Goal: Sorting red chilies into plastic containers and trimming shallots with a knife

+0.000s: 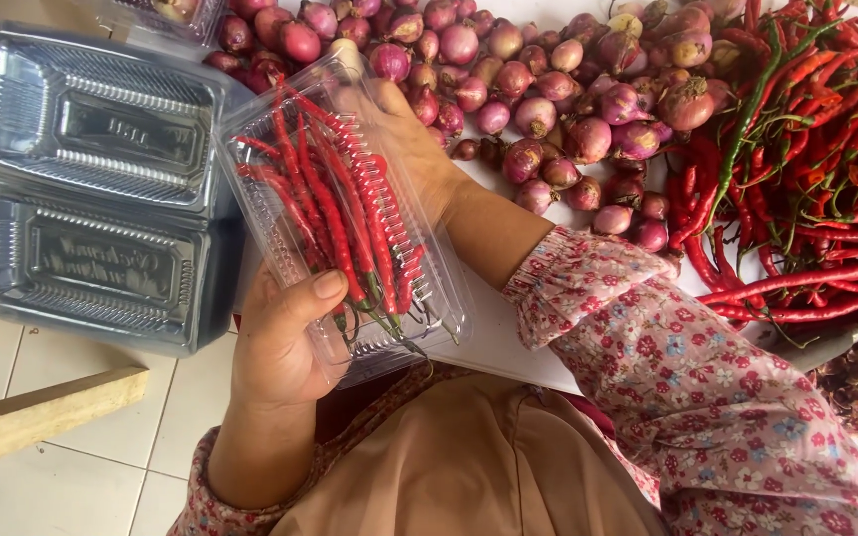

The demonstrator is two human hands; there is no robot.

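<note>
1. A clear plastic tray (345, 213) filled with red chillies (340, 203) is held between both hands above the person's lap, at the near edge of the white tabletop (494, 333).
2. The left hand (280, 342) closes its grip on the tray's near end, thumb pressed on top over the green stems and fingers hidden beneath.
3. The right hand (404, 144) cups the tray's far right side from below; its grip wraps the tray wall, and the fingers show blurred through the plastic.
4. The tray is thin, glossy and rectangular with rounded corners.
5. The chillies are long, slim and smooth, lying packed side by side.
6. Their long axis follows the tray's length: tips point away to the upper left, stems toward the person.
7. To the left lie empty clear trays (91, 189); beyond, a heap of shallots (548, 89) and loose chillies (806, 149).
</note>
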